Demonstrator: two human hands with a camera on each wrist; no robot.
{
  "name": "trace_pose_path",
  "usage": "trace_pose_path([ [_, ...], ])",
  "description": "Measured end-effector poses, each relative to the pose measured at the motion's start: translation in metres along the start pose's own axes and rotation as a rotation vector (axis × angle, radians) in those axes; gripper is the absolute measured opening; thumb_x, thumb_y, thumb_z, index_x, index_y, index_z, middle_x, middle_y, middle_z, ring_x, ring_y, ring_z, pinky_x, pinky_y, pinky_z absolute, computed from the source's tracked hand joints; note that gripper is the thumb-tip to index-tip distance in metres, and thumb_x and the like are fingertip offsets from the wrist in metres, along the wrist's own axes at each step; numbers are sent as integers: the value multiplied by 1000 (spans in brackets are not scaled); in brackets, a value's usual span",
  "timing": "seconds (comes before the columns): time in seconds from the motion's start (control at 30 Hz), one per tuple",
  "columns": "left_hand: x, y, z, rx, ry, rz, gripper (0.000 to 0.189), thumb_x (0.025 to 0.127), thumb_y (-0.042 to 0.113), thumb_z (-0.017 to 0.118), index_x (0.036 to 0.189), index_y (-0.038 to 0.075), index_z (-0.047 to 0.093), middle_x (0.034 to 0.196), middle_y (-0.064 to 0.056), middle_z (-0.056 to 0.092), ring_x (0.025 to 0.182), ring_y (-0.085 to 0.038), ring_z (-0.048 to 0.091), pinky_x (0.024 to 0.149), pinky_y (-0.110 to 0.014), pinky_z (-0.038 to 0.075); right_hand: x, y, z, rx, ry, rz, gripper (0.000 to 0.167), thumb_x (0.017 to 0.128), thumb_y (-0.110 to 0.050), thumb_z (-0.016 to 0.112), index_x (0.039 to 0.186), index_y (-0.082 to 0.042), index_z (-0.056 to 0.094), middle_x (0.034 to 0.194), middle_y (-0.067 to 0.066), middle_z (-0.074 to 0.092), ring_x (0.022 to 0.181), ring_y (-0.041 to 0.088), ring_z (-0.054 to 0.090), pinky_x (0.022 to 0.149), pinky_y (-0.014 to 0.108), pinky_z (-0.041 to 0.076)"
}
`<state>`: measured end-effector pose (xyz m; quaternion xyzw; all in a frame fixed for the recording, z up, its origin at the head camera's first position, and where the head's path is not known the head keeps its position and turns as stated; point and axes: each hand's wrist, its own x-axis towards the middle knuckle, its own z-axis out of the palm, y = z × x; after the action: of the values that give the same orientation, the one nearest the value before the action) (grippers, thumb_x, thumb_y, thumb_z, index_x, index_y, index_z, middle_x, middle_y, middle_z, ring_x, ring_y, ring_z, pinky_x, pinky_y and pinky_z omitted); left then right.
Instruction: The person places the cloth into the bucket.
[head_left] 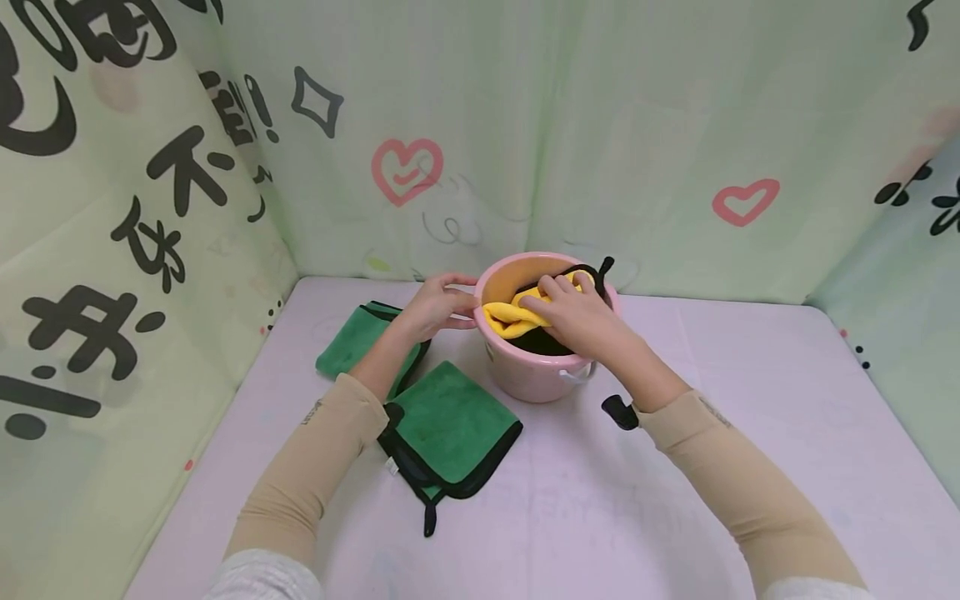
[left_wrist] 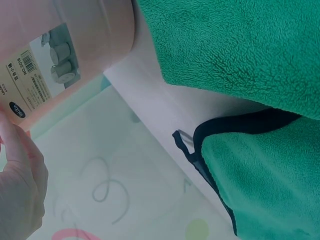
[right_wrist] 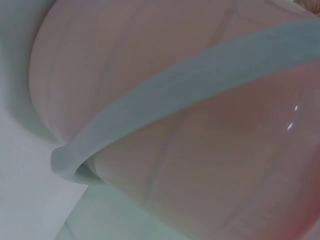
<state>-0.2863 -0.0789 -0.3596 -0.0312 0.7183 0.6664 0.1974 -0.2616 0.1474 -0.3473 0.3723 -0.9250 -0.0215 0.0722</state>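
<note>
A pink plastic bucket (head_left: 525,379) stands toward the back of the table. Inside it lies a yellow towel (head_left: 510,318) with black edging and a black loop standing above the rim. My right hand (head_left: 577,317) reaches over the bucket's front right rim, and its bent fingers grip the yellow towel; the towel hides some fingertips. At the left rim, my left hand (head_left: 442,307) touches the bucket with fairly straight fingers. In the left wrist view that hand (left_wrist: 20,180) is beside the bucket's printed label (left_wrist: 40,75).
Two folded green towels with black edging lie left of the bucket: a nearer towel (head_left: 457,429) and a farther towel (head_left: 356,342), partly behind my left forearm. The bucket's pale handle (right_wrist: 190,85) hangs down its side. A printed curtain (head_left: 555,150) stands behind the table.
</note>
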Motion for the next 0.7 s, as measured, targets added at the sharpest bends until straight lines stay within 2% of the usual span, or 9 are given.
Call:
trace_pose_path([
  [0.1, 0, 0, 0, 1, 1, -1, 39, 88, 7, 60, 125, 9, 49, 107, -15, 58, 84, -23, 62, 73, -33, 55, 3, -1, 0, -2, -55, -6, 27, 92, -16, 54, 119, -19, 50, 105, 11, 45, 101, 31, 42, 89, 51, 28],
  [0.3, 0, 0, 1, -4, 7, -12, 39, 88, 7, 60, 125, 9, 49, 109, -14, 57, 85, -23, 62, 73, -33, 55, 10, -1, 6, -74, -126, -51, 28, 93, -15, 51, 121, -17, 46, 104, 11, 45, 97, 30, 44, 84, 48, 32],
  [0.43, 1, 1, 1, -5, 14, -25, 39, 88, 7, 60, 125, 10, 50, 109, -14, 57, 84, -23, 63, 72, -33, 55, 13, 0, 11, -59, -212, -26, 30, 95, -18, 48, 125, -17, 44, 109, 12, 47, 103, 31, 45, 88, 50, 31],
  [0.7, 2, 0, 1, -10, 11, -19, 39, 87, 7, 60, 124, 9, 50, 108, -15, 58, 83, -23, 62, 71, -33, 55, 18, -2, 13, -33, -444, 57, 39, 97, -28, 44, 133, -17, 39, 129, 15, 44, 120, 35, 37, 101, 56, 22],
])
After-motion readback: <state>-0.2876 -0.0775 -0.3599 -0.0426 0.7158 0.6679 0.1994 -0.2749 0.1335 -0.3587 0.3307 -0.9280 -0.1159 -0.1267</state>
